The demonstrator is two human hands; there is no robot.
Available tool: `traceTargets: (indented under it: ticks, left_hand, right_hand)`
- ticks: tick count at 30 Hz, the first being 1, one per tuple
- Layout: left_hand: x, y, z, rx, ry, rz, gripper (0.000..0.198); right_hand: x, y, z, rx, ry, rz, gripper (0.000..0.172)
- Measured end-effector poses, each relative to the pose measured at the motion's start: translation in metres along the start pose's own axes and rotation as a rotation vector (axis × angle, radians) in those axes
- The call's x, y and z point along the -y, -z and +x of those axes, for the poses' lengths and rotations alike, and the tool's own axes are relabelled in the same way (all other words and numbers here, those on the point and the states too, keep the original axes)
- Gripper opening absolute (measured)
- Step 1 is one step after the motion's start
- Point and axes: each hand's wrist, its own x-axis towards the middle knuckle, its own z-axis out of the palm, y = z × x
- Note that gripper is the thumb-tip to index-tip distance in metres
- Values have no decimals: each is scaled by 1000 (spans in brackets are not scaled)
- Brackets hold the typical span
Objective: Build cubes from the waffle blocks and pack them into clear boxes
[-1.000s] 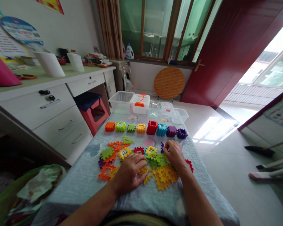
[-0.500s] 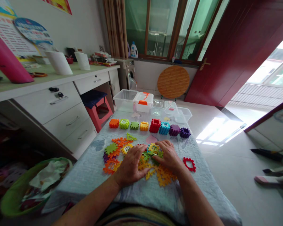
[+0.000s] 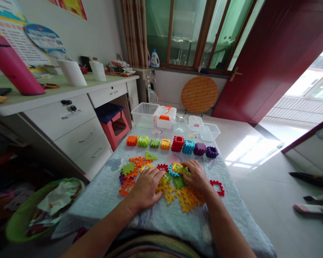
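A pile of flat plastic interlocking building pieces lies on the cloth-covered table. My left hand (image 3: 147, 186) rests over its left middle, fingers stretched out above a partly covered yellow window piece (image 3: 146, 167). With thumb and fingers curled, my right hand (image 3: 197, 176) pinches a lime-green piece (image 3: 187, 171) at the pile's right side. Close by are a blue piece (image 3: 173, 170), a red piece (image 3: 163, 167) and a green piece (image 3: 179, 182). Several yellow-orange pieces (image 3: 188, 199) lie below the right hand. Orange pieces (image 3: 127, 187) are left of the left hand.
Beyond the pile stands a row of assembled blocks, among them a red one (image 3: 178, 143). Clear plastic boxes (image 3: 145, 115) line the table's far end. A red frame piece (image 3: 217, 187) lies at the right. A green basket (image 3: 13, 218) stands at the floor's left.
My right hand has lifted its thumb off the pieces and closed on a lime-green one, uncovering the green and blue pieces. My left hand has moved slightly left. The view has shifted a little.
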Motion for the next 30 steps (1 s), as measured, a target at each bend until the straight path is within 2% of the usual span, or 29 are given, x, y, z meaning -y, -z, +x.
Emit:
traceTargets:
  ticks: [5, 8, 14, 18, 23, 25, 30]
  left_hand:
    - [0, 6, 5, -35, -25, -45, 66]
    - [1, 15, 13, -38, -88, -106, 62]
    - [1, 26, 54, 6, -175, -209, 57]
    - [-2, 20, 91, 168, -223, -152, 53]
    - [-6, 4, 122, 357, -294, -1, 51]
    - [-5, -2, 131, 407, -320, 55, 48]
    - [0, -10, 148, 550, -349, 146, 47]
  right_hand:
    - [-2, -1, -1, 11, -43, -22, 28]
    - [-3, -3, -2, 40, -66, -58, 27]
    - [-11, -7, 0, -16, -76, -48, 30]
    - [-22, -2, 1, -148, -108, 19, 22]
    - [-35, 2, -2, -315, -158, -44, 27]
    - [-37, 1, -3, -311, -169, -83, 27]
    - [-32, -1, -5, -151, -153, -19, 17]
